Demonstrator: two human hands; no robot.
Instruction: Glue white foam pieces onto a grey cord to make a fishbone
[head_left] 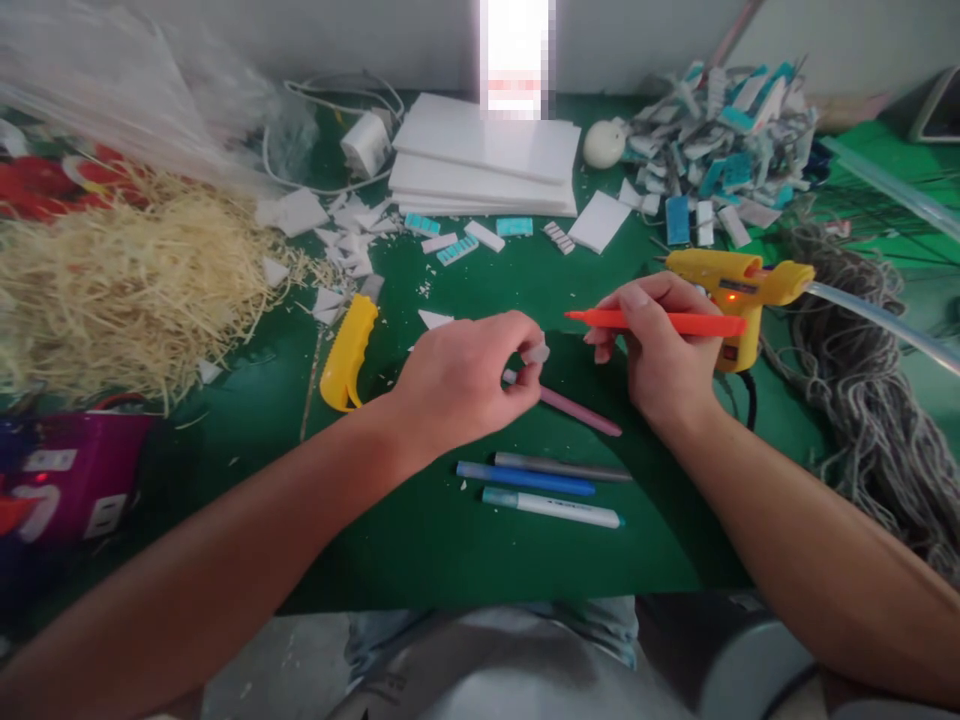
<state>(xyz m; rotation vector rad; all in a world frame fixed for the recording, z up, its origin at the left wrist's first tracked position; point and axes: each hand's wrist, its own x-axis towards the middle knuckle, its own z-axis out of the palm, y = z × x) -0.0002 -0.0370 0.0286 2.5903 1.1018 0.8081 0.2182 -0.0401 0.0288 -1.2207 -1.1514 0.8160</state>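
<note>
My right hand [664, 345] grips an orange felt-tip pen [697, 323], whose tip points left toward my other hand. Between the thumb and fingers of my left hand [476, 370] is a small whitish piece [535, 354], pinched and partly covered. A pink pen [581, 410] lies on the table just under my left fingertips. Closer to me rest a grey pen [562, 466], a blue pen [525, 478] and a white highlighter [553, 507]. The pen tip and the whitish piece are apart.
A yellow glue gun [742, 310] with its light on stands behind my right hand. A yellow-handled cutter [349, 350] lies left. White boards [487, 165], small patterned pieces [457, 249], straw [127, 290], grey yarn [862, 350] and a heap of blue-white pieces [720, 150] surround the work area.
</note>
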